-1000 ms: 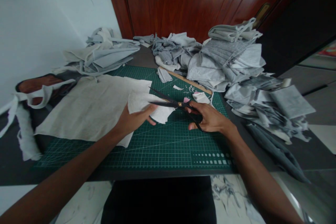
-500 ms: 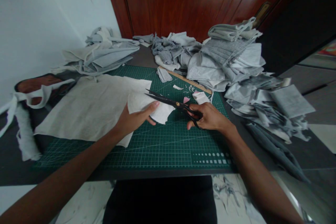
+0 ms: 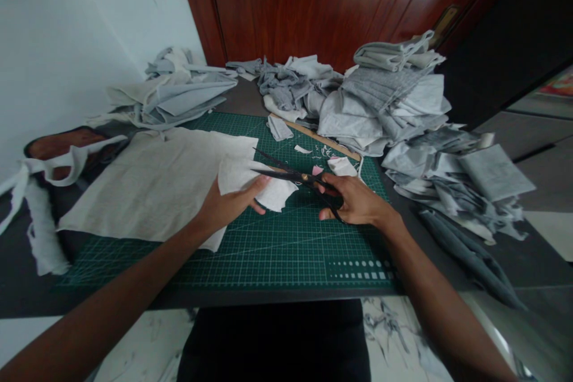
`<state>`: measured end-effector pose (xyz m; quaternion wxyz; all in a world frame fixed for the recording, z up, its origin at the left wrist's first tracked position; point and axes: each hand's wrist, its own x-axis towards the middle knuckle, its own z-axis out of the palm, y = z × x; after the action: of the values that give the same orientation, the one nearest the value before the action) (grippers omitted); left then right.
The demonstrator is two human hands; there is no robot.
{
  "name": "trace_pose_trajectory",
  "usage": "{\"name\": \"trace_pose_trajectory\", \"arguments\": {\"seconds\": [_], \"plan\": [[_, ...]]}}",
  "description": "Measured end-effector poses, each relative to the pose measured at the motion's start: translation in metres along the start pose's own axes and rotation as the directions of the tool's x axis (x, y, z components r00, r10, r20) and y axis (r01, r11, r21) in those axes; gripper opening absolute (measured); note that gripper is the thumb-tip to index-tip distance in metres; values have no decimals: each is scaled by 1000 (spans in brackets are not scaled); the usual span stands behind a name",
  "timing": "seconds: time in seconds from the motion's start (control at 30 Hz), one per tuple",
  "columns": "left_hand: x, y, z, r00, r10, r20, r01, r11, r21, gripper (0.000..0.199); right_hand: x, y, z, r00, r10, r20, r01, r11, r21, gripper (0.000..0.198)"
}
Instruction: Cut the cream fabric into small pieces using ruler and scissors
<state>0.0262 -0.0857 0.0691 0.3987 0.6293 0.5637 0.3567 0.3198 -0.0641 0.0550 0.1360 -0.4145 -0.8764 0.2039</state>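
A small white piece of fabric [image 3: 278, 193] is pinched in my left hand [image 3: 230, 206], its thumb lying on top. My right hand [image 3: 358, 200] grips black scissors [image 3: 305, 178] by the handles. The blades are parted and point left, one lying over the white piece near my left thumb, the other above its far edge. Beneath and left of my left hand, a large off-white cloth [image 3: 165, 188] lies flat on the green cutting mat [image 3: 286, 256].
Grey and white fabric heaps stand at the back left [image 3: 174, 92], back right [image 3: 380, 95] and right [image 3: 452, 173]. Small scraps [image 3: 342, 166] and a wooden strip [image 3: 308, 131] lie on the mat's far side. White straps [image 3: 67, 161] lie at far left.
The scissor blades have spread apart, the lower one now crossing the white piece closer to my left thumb. My left hand and the fabric have hardly moved.
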Motion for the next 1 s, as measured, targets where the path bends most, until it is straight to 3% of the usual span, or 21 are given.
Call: {"name": "trace_pose_trajectory", "arguments": {"seconds": [0.57, 1.0], "plan": [[-2, 8, -1, 1000, -22, 0, 21, 990, -140, 38, 1, -3, 5, 999, 16, -27, -15, 1000, 19, 53], [-3, 10, -2, 998, -57, -24, 55, 996, -63, 42, 1, 0, 6, 998, -29, -64, 33, 998, 59, 51]]}}
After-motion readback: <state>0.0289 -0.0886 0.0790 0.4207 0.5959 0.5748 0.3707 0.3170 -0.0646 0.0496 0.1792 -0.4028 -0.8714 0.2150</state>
